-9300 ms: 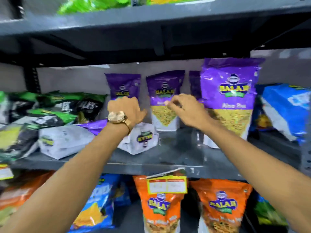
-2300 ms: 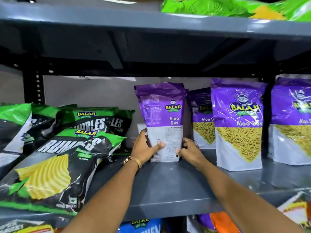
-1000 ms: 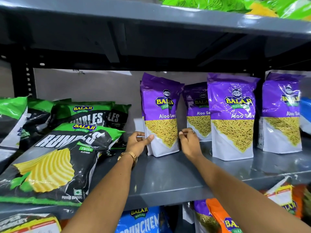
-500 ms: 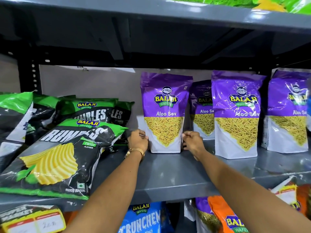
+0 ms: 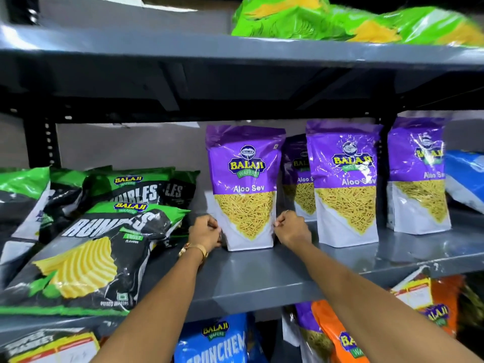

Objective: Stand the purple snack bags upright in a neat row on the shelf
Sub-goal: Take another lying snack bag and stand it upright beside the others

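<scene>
Grip: left hand [image 5: 205, 233] and right hand [image 5: 289, 230] pinch the lower side edges of the leftmost purple bag [image 5: 245, 187], likely to square its base.
Bag: upright at centre frame on the grey shelf [image 5: 262, 276], label forward.
Row: three more purple bags stand right of it; one [image 5: 297, 179] sits further back.
Left of frame: green-black chip bags [image 5: 86, 247] lie slumped, near the left hand.
Judgement: the set-back bag probably needs pulling forward.

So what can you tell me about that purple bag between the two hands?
The purple bag is a glossy plastic pouch reading "Balaji Wafers Aloo Sev", purple on top, white below, with a yellow triangle showing thin noodles. It stands upright on the grey shelf, front facing out. The left hand and right hand pinch its lower edges.
</scene>
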The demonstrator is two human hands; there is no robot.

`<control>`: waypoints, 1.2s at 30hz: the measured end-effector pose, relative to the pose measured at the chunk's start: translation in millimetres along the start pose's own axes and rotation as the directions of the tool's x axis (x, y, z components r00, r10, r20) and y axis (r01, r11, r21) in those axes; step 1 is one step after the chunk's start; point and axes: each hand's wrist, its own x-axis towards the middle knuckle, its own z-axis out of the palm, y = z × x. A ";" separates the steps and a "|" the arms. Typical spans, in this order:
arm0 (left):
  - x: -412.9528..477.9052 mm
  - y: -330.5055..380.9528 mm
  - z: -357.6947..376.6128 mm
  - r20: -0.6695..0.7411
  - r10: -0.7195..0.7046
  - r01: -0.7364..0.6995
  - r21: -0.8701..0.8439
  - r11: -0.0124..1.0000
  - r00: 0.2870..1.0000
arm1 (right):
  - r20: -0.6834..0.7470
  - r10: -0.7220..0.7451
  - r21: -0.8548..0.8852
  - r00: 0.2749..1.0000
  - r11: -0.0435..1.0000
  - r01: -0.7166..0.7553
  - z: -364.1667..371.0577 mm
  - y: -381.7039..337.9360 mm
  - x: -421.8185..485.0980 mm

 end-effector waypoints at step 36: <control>-69.3 26.4 -27.1 -0.068 0.303 -0.224 0.524 0.822 0.951 | 0.188 -0.419 -0.119 0.888 0.888 0.444 -28.8 -0.2 -48.2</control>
